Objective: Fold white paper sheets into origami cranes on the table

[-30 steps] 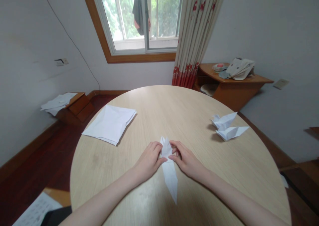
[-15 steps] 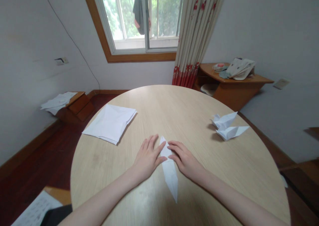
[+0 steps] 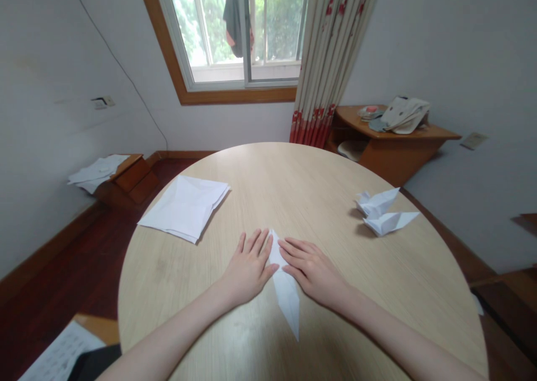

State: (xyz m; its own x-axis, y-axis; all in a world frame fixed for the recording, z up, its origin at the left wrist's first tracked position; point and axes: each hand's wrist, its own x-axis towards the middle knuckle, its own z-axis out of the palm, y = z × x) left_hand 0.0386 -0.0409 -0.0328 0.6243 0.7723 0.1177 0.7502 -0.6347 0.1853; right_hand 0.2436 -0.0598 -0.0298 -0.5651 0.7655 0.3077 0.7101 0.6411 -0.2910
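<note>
A narrow, pointed piece of folded white paper [image 3: 287, 292] lies flat on the round wooden table [image 3: 285, 191], its long tip toward me. My left hand [image 3: 250, 266] rests along its left edge, fingers stretched and spread, with thumb and index finger touching the paper. From the right, my right hand [image 3: 312, 269] lies flat with its fingertips and thumb on the paper's upper part. Both hands are open, and their fingers cover some of the far half of the paper.
A stack of white paper sheets [image 3: 184, 207] sits at the table's left. Two folded paper birds [image 3: 384, 222] stand at the right. Beyond the table are a small cabinet with papers [image 3: 98, 171], a corner desk [image 3: 398, 137] with a bag, and a curtain [image 3: 331, 62].
My left fingers have shifted slightly and spread flatter beside the paper. My right fingers have extended a little to the left over its edge. The paper has stayed nearly in place.
</note>
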